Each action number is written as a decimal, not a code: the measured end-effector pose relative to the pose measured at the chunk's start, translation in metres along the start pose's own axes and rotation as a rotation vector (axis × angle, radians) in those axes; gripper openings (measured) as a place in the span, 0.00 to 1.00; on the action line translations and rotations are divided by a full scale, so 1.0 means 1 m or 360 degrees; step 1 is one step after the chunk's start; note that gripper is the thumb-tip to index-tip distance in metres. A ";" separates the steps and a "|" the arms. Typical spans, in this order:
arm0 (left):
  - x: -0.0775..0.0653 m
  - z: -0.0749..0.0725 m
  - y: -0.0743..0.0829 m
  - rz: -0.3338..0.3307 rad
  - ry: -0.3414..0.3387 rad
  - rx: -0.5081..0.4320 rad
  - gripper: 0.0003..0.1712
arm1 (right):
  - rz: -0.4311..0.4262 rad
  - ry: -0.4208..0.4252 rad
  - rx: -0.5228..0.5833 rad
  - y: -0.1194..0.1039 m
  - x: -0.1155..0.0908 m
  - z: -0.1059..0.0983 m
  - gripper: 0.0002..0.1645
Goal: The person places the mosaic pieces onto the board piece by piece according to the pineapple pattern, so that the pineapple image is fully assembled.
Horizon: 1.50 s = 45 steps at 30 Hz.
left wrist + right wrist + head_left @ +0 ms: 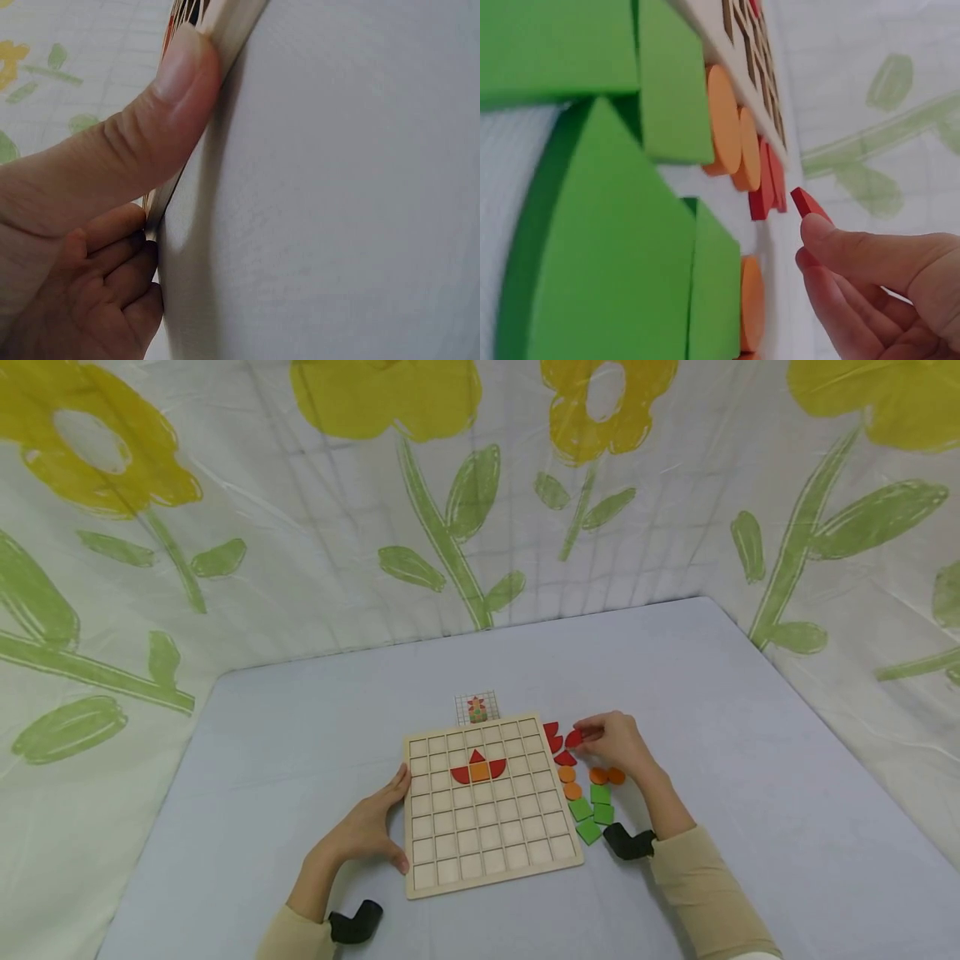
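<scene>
My right hand (pixel 621 745): thumb and fingers clamped on a red piece (pixel 573 738), just right of the grid board (pixel 468 842). My left hand (pixel 366 823): thumb and fingers spread apart, touching the board's left edge. Beside the right edge: loose red pieces (pixel 555 744), orange discs (pixel 573 791), green squares (pixel 581 810). On the board: orange square (pixel 479 772), red either side, red triangle (pixel 476 757) above. Pattern card (pixel 477 710) at the far edge.

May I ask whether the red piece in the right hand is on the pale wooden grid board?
Off: the right hand pinches the red piece beside the board.
</scene>
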<state>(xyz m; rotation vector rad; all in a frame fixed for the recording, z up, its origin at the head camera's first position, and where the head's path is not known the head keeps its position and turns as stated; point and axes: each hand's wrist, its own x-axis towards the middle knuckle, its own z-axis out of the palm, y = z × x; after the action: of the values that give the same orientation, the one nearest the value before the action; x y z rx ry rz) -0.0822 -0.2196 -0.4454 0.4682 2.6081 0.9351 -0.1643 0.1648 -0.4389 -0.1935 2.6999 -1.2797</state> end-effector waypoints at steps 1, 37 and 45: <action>0.000 0.000 0.000 0.0000 0.0002 0.0001 0.77 | -0.0019 0.0003 0.0002 -0.002 0.000 0.001 0.18; 0.000 0.000 0.000 0.0006 0.0000 0.0014 0.77 | -0.0395 -0.0404 -0.0238 -0.088 -0.014 0.117 0.16; 0.001 0.001 -0.001 -0.0014 0.0006 0.0014 0.78 | -0.0422 -0.0392 -0.0284 -0.087 -0.014 0.118 0.13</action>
<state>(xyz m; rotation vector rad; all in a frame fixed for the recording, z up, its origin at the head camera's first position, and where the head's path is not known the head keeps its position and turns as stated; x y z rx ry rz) -0.0824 -0.2194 -0.4468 0.4574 2.6165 0.9226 -0.1240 0.0236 -0.4437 -0.7023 2.6332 -0.9921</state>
